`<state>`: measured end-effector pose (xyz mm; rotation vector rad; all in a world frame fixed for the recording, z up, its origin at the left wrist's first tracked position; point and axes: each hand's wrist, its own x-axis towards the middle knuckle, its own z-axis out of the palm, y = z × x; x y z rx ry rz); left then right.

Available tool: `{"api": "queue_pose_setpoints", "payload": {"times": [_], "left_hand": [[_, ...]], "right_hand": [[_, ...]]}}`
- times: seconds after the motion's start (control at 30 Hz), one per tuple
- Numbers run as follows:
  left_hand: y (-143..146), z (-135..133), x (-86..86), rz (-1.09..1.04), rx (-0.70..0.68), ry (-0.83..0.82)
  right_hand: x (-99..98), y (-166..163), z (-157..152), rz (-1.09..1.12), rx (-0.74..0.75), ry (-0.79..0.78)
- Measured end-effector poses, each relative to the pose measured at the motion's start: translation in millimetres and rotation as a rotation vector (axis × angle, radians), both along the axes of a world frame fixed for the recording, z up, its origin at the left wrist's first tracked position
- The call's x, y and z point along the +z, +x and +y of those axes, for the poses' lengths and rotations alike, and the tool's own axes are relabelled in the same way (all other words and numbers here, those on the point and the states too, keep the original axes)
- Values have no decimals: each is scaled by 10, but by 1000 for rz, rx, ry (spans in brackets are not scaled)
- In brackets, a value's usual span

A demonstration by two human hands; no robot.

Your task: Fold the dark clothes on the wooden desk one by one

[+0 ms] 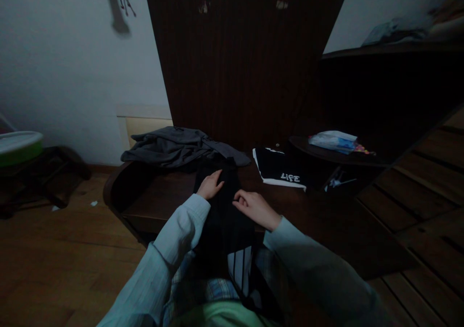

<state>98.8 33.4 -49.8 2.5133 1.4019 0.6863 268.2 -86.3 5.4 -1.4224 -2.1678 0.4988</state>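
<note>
A black garment (226, 220) with a white striped panel runs from the dark wooden bench top down over my lap; it looks like trousers. My left hand (211, 185) lies on its upper part, fingers stretched and thumb apart. At the garment's right edge is my right hand (256, 209), with fingers curled in a pinch that seems to hold the cloth. Behind them a crumpled grey garment (174, 145) is heaped at the back left of the bench. To the right lies a folded black garment (279, 167) with white edging and white lettering.
A tall dark wooden panel (239, 66) rises behind the bench (152, 199). On the right, a rounded shelf (326, 155) bears a blue-and-white plastic packet (333, 141). A green tub with a pale lid (21, 148) stands on a low stool (47, 177) at the left.
</note>
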Motion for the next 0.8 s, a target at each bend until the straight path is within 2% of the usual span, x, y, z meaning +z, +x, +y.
{"api": "queue_pose_setpoints", "payload": {"times": [0.13, 0.27, 0.37, 0.43, 0.5, 0.67, 0.8], "left_hand": [[-2, 8, -6, -35, 3, 22], [0, -52, 37, -103, 26, 63], [-40, -147, 100, -189, 184, 85], [-97, -206, 140, -207, 317, 59], [-162, -248, 165, -178, 371, 11], [-217, -278, 183, 33, 240, -149], [-135, -281, 227, 201, 233, -205]], "right_hand": [[-214, -213, 513, 97, 21, -21], [-447, -363, 748, 203, -73, 14], [-511, -359, 772, 311, -96, 15], [-515, -334, 759, 408, -82, -62], [-511, -315, 748, 483, -75, -125], [-533, -318, 764, 537, -64, -130], [-543, -324, 767, 536, -70, -136]]}}
